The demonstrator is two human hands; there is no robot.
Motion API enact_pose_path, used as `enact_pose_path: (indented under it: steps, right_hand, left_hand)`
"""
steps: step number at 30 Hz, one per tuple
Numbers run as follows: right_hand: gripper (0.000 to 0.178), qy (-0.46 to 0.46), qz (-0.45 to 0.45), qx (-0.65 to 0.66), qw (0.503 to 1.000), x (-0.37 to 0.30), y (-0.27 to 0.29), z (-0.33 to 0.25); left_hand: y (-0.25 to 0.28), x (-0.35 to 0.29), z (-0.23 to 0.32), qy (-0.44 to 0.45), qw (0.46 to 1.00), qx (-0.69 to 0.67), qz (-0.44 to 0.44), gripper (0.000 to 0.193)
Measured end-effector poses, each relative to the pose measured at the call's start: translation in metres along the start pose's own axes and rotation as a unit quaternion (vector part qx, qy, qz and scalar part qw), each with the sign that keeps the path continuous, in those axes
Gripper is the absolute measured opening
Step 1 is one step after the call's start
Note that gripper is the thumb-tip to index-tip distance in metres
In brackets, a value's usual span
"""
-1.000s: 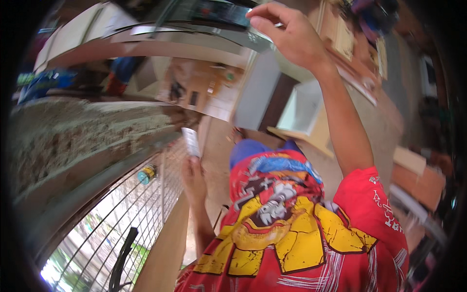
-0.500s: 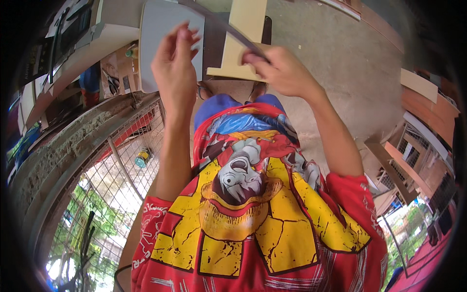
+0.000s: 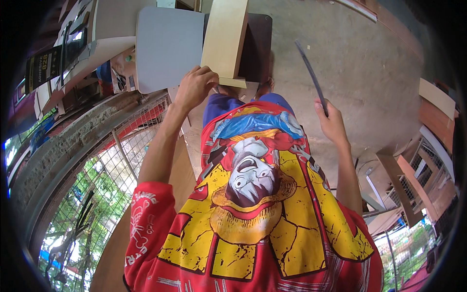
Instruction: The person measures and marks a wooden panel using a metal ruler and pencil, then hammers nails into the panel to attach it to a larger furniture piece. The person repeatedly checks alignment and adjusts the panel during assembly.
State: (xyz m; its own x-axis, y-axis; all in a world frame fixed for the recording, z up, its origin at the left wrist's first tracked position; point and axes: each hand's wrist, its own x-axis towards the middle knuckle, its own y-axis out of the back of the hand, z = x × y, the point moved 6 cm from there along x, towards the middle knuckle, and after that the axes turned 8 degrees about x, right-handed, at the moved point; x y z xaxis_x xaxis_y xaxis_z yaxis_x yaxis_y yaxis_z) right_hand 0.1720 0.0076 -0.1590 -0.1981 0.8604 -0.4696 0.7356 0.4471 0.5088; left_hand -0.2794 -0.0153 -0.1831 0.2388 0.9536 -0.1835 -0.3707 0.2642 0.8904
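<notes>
My left hand (image 3: 197, 87) is closed, its fingers curled over the near left corner of a pale wooden board (image 3: 224, 41). A narrow pale wooden crosspiece (image 3: 233, 82) runs along the board's near end; part of it is hidden behind my fingers. Out to the right, away from the board, my right hand (image 3: 332, 121) grips the lower end of a long, thin dark strip (image 3: 310, 68). The strip is slightly curved and points up and away; its exact kind is unclear.
Under the board lie a grey panel (image 3: 168, 48) and a dark brown surface (image 3: 260, 46). Scissors (image 3: 119, 79) rest among clutter to the left, above a wire mesh fence (image 3: 116, 160). Planks (image 3: 401, 182) lean at the right, beside the concrete floor (image 3: 350, 63).
My right hand has swung right and down with the dark strip, away from the board. My left hand has come down onto the board's near end. The board now shows its right side face.
</notes>
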Motion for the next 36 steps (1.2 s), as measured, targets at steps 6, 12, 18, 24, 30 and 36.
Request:
enact_pose_path:
  steps: [6,12,18,24,30,36]
  right_hand:
    - [0.044,-0.009,-0.015,0.009,1.000,0.007,-0.021,0.008]
    - [0.042,-0.031,-0.012,-0.010,0.999,0.002,-0.002,0.002]
    - [0.040,-0.039,0.037,-0.025,0.998,-0.021,0.012,-0.022]
    - [0.038,-0.140,0.063,0.029,0.988,-0.080,-0.001,-0.055]
    - [0.038,-0.172,0.106,0.089,0.975,-0.115,-0.024,-0.053]
    - [0.036,-0.154,0.125,0.136,0.971,-0.108,-0.027,-0.041]
  left_hand:
    - [-0.021,0.021,0.048,-0.069,0.993,-0.093,-0.010,0.015]
    - [-0.038,0.053,0.047,0.062,0.960,-0.233,-0.143,0.019]
    - [-0.070,0.085,0.061,-0.035,0.983,-0.160,-0.079,0.025]
    - [-0.087,0.094,0.111,-0.105,0.955,-0.259,-0.101,0.021]
    - [-0.102,0.121,0.128,-0.151,0.940,-0.235,-0.196,0.018]
    - [-0.094,0.124,0.102,-0.192,0.927,-0.239,-0.217,0.020]
